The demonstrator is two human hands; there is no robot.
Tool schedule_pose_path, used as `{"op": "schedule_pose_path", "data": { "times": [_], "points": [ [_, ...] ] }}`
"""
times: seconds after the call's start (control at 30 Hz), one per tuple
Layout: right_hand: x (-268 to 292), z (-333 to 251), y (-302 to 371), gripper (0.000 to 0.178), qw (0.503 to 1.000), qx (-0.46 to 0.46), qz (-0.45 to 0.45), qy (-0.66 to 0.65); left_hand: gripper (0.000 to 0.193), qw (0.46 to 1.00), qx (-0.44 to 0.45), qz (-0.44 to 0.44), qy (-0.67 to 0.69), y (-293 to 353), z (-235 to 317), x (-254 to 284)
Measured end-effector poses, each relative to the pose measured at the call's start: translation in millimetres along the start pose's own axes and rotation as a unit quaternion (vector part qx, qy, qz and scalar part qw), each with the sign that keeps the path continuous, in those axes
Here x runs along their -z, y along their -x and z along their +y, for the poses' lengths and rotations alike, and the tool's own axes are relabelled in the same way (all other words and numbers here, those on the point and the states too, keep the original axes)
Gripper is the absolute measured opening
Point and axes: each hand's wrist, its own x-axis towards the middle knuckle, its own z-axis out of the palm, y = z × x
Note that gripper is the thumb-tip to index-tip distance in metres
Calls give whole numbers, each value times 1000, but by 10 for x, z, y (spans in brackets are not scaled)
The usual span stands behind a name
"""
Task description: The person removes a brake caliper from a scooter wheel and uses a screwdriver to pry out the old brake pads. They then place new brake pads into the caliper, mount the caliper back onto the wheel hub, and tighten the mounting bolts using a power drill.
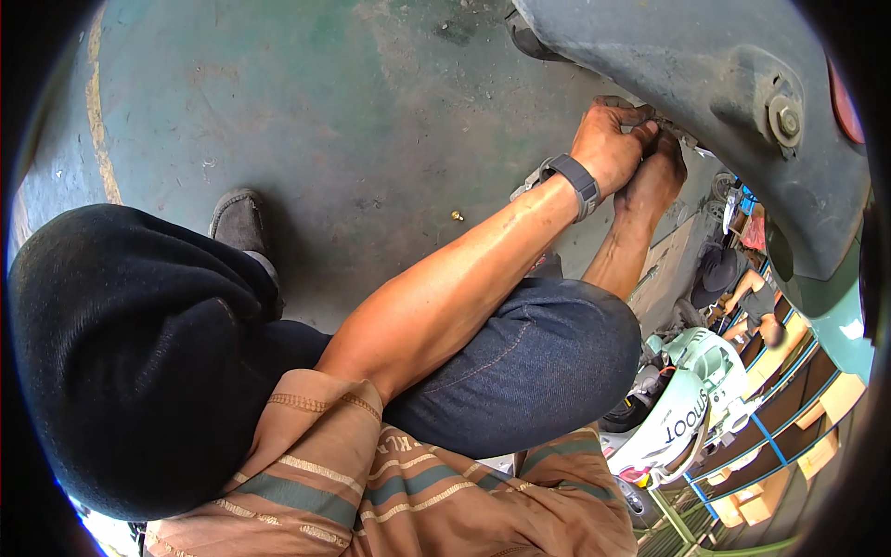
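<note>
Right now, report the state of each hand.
Left hand: fingers bent; anything held cannot be told.
Right hand: fingers mostly hidden; open or closed cannot be told.

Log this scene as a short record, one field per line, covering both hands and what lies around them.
Left hand: at the grey panel's edge, strap on the wrist
Right hand: beside the left, at the same edge
Held: too small and hidden to tell
Panel: bears a bolt with a washer
Floor: green-grey, with a yellow line and a small brass-coloured piece
Background, right: pale scooter, another person
</note>
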Motion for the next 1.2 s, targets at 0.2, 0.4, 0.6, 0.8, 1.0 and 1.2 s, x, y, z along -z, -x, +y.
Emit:
{"op": "schedule_pose_path", "data": {
  "times": [0.2,0.4,0.6,0.8,1.0,1.2],
  "points": [
    [22,72,153,32,981,148,20,120,30,996,-53,-25,-69,0,16,32],
    [7,265,-79,34,970,172,30,167,28,999,-25,28,-40,5,80,193],
    [132,322,-116,44,936,254,65,237,17,980,64,179,-57,-112,82,565],
    [-143,168,-36,45,959,177,98,196,20,970,112,198,-86,-85,-78,755],
    [499,799,677,31,997,-22,15,66,28,959,135,138,-206,158,-352,516],
    [1741,2658,2511,62,871,-228,426,90,29,937,201,-135,-252,663,-1404,0]
  ]
}}
